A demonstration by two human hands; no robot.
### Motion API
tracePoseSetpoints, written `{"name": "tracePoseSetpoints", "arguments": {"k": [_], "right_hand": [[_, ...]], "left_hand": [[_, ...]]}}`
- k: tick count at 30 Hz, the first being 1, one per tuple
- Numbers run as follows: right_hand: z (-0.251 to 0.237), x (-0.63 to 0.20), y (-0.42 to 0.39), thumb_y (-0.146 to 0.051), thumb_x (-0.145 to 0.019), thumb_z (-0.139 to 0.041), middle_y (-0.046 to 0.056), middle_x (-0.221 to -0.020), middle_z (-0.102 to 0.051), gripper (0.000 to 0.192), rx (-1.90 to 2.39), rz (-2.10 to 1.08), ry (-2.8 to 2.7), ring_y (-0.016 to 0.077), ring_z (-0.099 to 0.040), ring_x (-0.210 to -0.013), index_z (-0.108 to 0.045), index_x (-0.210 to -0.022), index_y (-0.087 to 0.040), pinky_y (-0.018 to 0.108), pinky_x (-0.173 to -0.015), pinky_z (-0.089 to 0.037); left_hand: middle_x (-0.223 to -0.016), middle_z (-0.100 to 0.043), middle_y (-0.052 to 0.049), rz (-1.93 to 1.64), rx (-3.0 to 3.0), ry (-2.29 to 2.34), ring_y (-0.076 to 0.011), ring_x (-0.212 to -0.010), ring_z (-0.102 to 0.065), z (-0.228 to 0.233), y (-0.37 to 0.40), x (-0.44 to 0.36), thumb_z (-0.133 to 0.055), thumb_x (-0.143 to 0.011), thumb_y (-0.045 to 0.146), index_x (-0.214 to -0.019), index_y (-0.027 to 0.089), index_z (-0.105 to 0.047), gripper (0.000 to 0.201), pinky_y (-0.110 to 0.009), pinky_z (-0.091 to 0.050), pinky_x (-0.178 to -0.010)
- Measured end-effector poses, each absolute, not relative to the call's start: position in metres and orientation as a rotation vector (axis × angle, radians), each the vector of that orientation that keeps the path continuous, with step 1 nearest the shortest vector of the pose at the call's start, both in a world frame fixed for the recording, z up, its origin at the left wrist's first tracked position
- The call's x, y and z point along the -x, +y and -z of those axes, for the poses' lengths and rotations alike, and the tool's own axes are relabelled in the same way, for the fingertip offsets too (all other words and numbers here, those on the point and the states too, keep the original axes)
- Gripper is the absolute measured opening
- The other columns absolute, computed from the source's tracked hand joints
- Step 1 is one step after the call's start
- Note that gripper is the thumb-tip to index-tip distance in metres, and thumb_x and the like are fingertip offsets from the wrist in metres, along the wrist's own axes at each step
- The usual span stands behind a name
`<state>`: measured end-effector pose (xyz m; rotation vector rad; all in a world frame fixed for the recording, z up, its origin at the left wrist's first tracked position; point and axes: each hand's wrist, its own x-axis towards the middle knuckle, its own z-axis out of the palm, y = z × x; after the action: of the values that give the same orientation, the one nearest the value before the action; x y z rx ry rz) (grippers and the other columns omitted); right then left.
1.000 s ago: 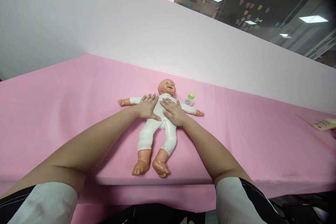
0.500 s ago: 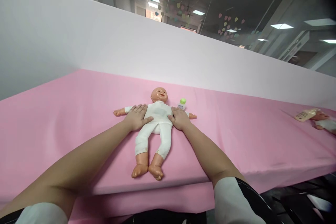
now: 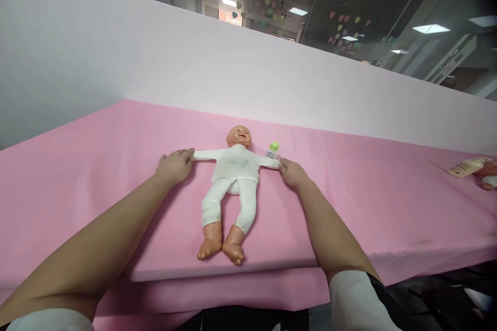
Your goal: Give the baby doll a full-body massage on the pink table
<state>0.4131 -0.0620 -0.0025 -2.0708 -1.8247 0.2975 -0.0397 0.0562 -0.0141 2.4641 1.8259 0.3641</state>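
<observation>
A baby doll [image 3: 236,164] in a white top and white trousers lies on its back, head away from me, both arms stretched out sideways. My left hand [image 3: 175,166] is closed around the doll's hand on the left, at the end of its white sleeve. At the opposite sleeve end, my right hand [image 3: 294,172] closes over the doll's other hand. Both doll hands are hidden by mine. Just beyond the right sleeve stands a small white bottle with a green cap [image 3: 274,149]. The doll's bare feet point towards me.
Pink cloth [image 3: 349,191] covers the table, with its front edge hanging down near me. A white partition [image 3: 217,72] runs along the back. Far right, a second doll [image 3: 490,176] lies partly in view beside a beige packet [image 3: 469,167].
Both my hands have slid outward from the doll's sides along its arms to the sleeve ends. The doll's hands, visible before, are now covered. The view has shifted slightly.
</observation>
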Motion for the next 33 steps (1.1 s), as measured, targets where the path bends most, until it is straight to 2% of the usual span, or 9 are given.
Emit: {"name": "tracePoseSetpoints", "arguments": {"k": [2, 4, 7, 10, 14, 18, 21, 26, 33], "right_hand": [[0.002, -0.429, -0.064, -0.041, -0.114, -0.040, 0.016, -0.172, -0.052, 0.058, 2.106, -0.317, -1.752, 0.0308, -0.048, -0.162, -0.058, -0.162, -0.015, 0.045, -0.135, -0.033], [0.002, -0.444, -0.068, -0.044, -0.114, -0.040, 0.016, -0.176, -0.047, 0.059, 2.141, -0.349, -1.703, 0.0320, -0.044, -0.164, -0.058, -0.163, -0.016, 0.047, -0.135, -0.032], [0.002, -0.462, -0.073, -0.052, -0.111, -0.050, 0.012, -0.173, -0.052, 0.059, 2.168, -0.472, -1.673, 0.0340, -0.052, -0.158, -0.062, -0.160, -0.022, 0.047, -0.131, -0.038], [0.003, -0.471, -0.077, -0.054, -0.102, -0.067, 0.011, -0.162, -0.064, 0.061, 2.145, -0.613, -1.643, 0.0349, -0.063, -0.146, -0.065, -0.157, -0.027, 0.047, -0.123, -0.047], [0.007, -0.470, -0.076, -0.047, -0.090, -0.081, 0.010, -0.154, -0.070, 0.066, 2.058, -0.627, -1.618, 0.0353, -0.068, -0.136, -0.068, -0.153, -0.030, 0.047, -0.116, -0.051], [0.010, -0.463, -0.072, -0.042, -0.085, -0.083, 0.008, -0.133, -0.079, 0.051, 1.964, -0.646, -1.631, 0.0310, -0.073, -0.115, -0.077, -0.134, -0.030, 0.040, -0.096, -0.056], [0.011, -0.462, -0.073, -0.041, -0.079, -0.086, 0.007, -0.116, -0.081, 0.040, 1.977, -0.607, -1.542, 0.0270, -0.073, -0.102, -0.080, -0.116, -0.027, 0.035, -0.084, -0.054], [0.018, -0.464, -0.071, -0.036, -0.069, -0.090, 0.003, -0.102, -0.076, 0.038, 1.906, -0.509, -1.453, 0.0225, -0.066, -0.091, -0.075, -0.103, -0.025, 0.032, -0.077, -0.049], [0.026, -0.456, -0.067, -0.031, -0.070, -0.083, -0.002, -0.090, -0.066, 0.034, 1.828, -0.316, -1.452, 0.0197, -0.058, -0.081, -0.064, -0.097, -0.026, 0.033, -0.074, -0.047]], "left_hand": [[-0.172, -0.051, -0.018, -0.463, -2.378, 1.853, -0.0394, -0.159, -0.047, 0.015, 0.067, 0.052, -0.031, -0.107, 0.050, -0.166, 0.015, -0.052, 0.072, -0.060, -0.037, -0.130], [-0.167, -0.056, -0.022, -0.517, -2.250, 1.902, -0.0409, -0.153, -0.053, 0.015, 0.075, 0.064, -0.038, -0.103, 0.056, -0.163, 0.010, -0.054, 0.077, -0.053, -0.046, -0.123], [-0.150, -0.070, -0.020, -0.464, -2.099, 1.914, -0.0429, -0.135, -0.067, 0.013, 0.082, 0.080, -0.055, -0.095, 0.069, -0.151, 0.015, -0.067, 0.079, -0.047, -0.055, -0.107], [-0.129, -0.080, -0.013, -0.433, -2.038, 1.867, -0.0385, -0.113, -0.074, 0.011, 0.082, 0.089, -0.071, -0.085, 0.074, -0.130, 0.021, -0.077, 0.069, -0.041, -0.055, -0.093], [-0.111, -0.081, -0.009, -0.502, -1.977, 1.889, -0.0325, -0.098, -0.073, 0.010, 0.079, 0.087, -0.082, -0.080, 0.066, -0.114, 0.023, -0.078, 0.055, -0.037, -0.051, -0.081], [-0.106, -0.081, -0.006, -0.710, -1.857, 1.865, -0.0263, -0.091, -0.072, 0.015, 0.074, 0.081, -0.087, -0.081, 0.051, -0.114, 0.022, -0.078, 0.045, -0.033, -0.050, -0.076], [-0.101, -0.081, -0.002, -0.845, -1.750, 1.801, -0.0202, -0.086, -0.070, 0.020, 0.070, 0.081, -0.090, -0.080, 0.043, -0.117, 0.020, -0.078, 0.045, -0.029, -0.051, -0.073], [-0.094, -0.081, 0.001, -0.961, -1.659, 1.759, -0.0150, -0.079, -0.067, 0.019, 0.064, 0.080, -0.093, -0.078, 0.035, -0.121, 0.018, -0.080, 0.048, -0.024, -0.051, -0.069], [-0.091, -0.081, 0.000, -1.049, -1.614, 1.772, -0.0169, -0.077, -0.071, 0.012, 0.053, 0.073, -0.091, -0.077, 0.031, -0.118, 0.019, -0.084, 0.044, -0.022, -0.052, -0.063]]}}
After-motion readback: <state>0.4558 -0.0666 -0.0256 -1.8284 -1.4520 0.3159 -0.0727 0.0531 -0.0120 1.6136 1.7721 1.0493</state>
